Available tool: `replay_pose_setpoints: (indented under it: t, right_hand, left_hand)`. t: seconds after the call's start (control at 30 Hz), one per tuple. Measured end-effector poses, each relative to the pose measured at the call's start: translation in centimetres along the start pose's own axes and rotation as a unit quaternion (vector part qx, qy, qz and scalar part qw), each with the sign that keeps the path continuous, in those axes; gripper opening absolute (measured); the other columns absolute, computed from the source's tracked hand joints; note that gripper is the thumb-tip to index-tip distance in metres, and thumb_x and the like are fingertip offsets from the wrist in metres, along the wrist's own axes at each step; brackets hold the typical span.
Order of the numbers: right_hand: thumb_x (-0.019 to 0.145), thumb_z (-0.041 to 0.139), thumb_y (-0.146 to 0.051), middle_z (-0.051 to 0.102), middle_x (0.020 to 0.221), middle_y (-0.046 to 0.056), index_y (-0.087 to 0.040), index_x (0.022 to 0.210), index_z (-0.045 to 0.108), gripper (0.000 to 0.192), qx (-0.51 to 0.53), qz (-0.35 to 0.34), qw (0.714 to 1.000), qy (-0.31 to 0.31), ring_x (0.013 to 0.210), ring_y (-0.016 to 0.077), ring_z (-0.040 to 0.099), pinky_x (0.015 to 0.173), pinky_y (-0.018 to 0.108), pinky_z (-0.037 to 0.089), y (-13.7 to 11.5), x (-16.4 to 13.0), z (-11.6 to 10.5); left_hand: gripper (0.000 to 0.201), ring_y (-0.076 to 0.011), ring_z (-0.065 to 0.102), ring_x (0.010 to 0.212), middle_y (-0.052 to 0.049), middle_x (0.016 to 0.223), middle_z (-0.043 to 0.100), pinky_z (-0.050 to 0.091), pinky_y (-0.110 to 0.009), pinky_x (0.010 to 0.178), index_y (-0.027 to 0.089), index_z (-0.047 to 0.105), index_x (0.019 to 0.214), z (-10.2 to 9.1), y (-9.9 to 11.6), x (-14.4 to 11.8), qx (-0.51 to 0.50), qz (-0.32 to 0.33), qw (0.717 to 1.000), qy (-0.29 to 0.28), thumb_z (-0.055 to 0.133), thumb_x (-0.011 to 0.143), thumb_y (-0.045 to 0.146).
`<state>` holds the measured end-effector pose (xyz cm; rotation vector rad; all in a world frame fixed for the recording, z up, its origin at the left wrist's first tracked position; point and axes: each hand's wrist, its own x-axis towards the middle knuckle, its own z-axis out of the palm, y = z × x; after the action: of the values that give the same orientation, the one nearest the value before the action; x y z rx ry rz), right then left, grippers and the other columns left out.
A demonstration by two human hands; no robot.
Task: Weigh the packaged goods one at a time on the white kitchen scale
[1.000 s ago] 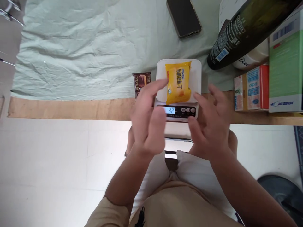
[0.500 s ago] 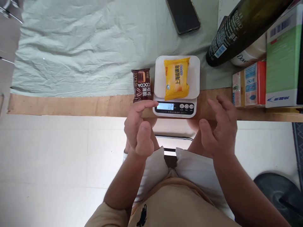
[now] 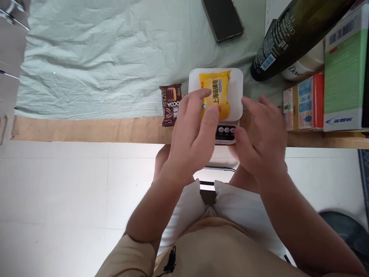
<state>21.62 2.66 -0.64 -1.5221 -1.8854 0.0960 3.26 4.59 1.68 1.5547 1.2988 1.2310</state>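
Note:
A yellow-wrapped bar of soap (image 3: 221, 92) lies on the white plate of a kitchen scale (image 3: 236, 82). My left hand (image 3: 193, 129) reaches over the scale's left side, fingers apart, with its fingertips over the soap's lower left edge; whether they touch it I cannot tell. That hand hides the scale's display. To the right, my right hand (image 3: 262, 134) is open and empty, its fingertips close to the scale's right edge. A brown cocoa snack packet (image 3: 170, 102) lies left of the scale, partly behind my left hand.
A black phone (image 3: 223, 19) lies on the pale green cloth (image 3: 115, 57) at the back. On the right stand a dark bottle (image 3: 288, 42), a white Dove container (image 3: 307, 65), a red and white box (image 3: 305, 102) and a green box (image 3: 344, 73). The table's wooden edge (image 3: 86, 129) runs along the front.
My left hand has moved right and forward, from beside the display to over the soap. My right hand has moved slightly forward and left, towards the scale. The soap stays on the scale.

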Motion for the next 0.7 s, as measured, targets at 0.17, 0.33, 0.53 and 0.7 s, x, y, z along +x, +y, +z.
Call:
replay_pose_setpoints:
  t: [0.17,0.33,0.53,0.7]
  right_hand:
    - [0.109,0.041,-0.033,0.065,0.168,0.007,-0.028,0.164,0.057,0.058,-0.011,0.062,0.992,-0.111,0.165,0.0405,0.053,0.136,0.077,0.039,-2.2,3.7,0.6]
    - [0.111,0.044,-0.038,0.062,0.172,0.006,-0.028,0.161,0.06,0.054,-0.031,0.072,0.987,-0.143,0.172,0.0414,0.045,0.14,0.08,0.034,-3.1,3.9,1.8]
    - [0.111,0.042,-0.04,0.061,0.17,0.016,-0.02,0.165,0.053,0.059,0.011,0.02,0.993,-0.117,0.171,0.0347,0.049,0.141,0.062,0.045,-3.4,3.3,1.0]
    - [0.109,0.037,-0.037,0.056,0.176,0.016,-0.01,0.167,0.05,0.065,0.062,-0.04,0.992,-0.103,0.172,0.0329,0.048,0.14,0.062,0.047,-7.8,3.8,0.9]
  left_hand:
    - [0.058,-0.0376,0.062,0.149,-0.012,0.144,0.072,0.058,-0.06,0.12,0.029,0.068,0.131,0.9,1.2,1.9,0.09,0.023,0.995,-0.027,0.035,0.115,0.073]
    - [0.039,-0.0375,0.07,0.137,-0.013,0.128,0.072,0.058,-0.059,0.122,0.024,0.065,0.119,1.8,1.3,2.3,0.071,-0.062,0.994,-0.059,0.05,0.116,0.061]
    - [0.021,-0.0331,0.068,0.132,-0.012,0.129,0.07,0.06,-0.055,0.119,0.026,0.061,0.112,1.3,3.1,1.6,0.01,0.006,1.0,-0.022,0.047,0.118,0.041]
    - [0.015,-0.0225,0.068,0.141,-0.002,0.135,0.073,0.055,-0.044,0.133,0.03,0.065,0.116,-3.6,5.4,0.1,-0.084,0.021,0.996,0.021,0.049,0.117,0.031]
